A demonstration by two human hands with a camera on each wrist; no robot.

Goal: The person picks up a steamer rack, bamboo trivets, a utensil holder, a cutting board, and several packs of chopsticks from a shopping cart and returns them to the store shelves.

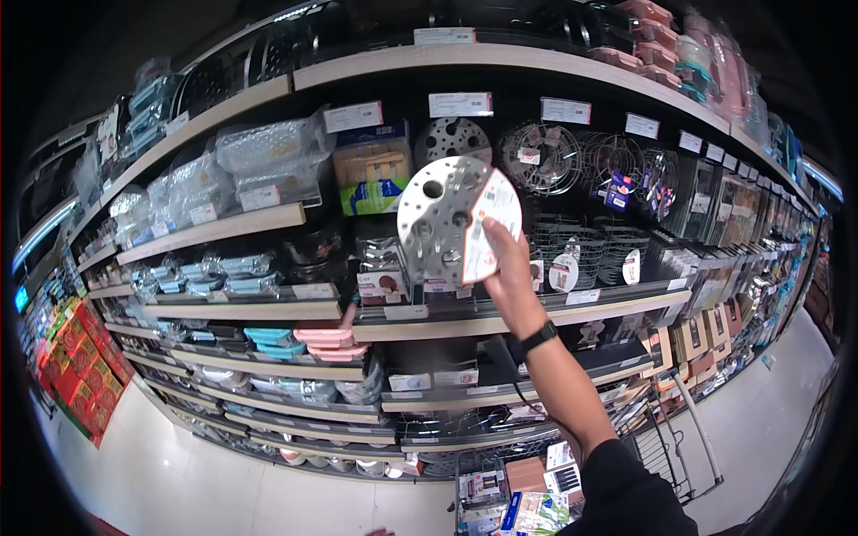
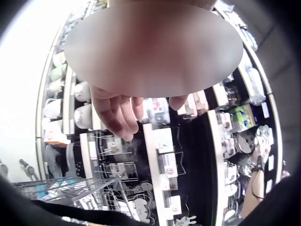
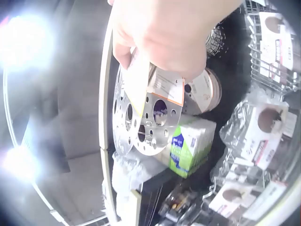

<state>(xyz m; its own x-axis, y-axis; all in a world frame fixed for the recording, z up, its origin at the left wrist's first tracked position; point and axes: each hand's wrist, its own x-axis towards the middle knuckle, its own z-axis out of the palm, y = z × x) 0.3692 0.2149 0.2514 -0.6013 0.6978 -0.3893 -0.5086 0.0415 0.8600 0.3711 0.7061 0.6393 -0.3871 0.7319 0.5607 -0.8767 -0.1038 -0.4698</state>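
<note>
My right hand [image 1: 511,272] grips the lower right edge of a round perforated metal steamer plate [image 1: 431,219], thumb over its white, red-edged card label. The plate is raised in front of the shelf, its holed face toward the head camera. Below the right hand [image 3: 164,35] in the right wrist view, shiny perforated metal [image 3: 153,127] shows with overlapping rims. Similar holed plates [image 1: 458,140] hang just behind. Loosely bent and holding nothing, the fingers of my left hand [image 2: 115,113] hang down; a blur covers much of that hand. Only its fingertips show at the head view's bottom edge.
Wire racks [image 1: 541,156] hang right of the plates, with a green-and-blue packet [image 1: 371,174] to the left. Below stands a shopping cart [image 1: 675,447] holding boxes and a packet [image 1: 534,514]. Red boxes [image 1: 82,362] are stacked on the far left floor.
</note>
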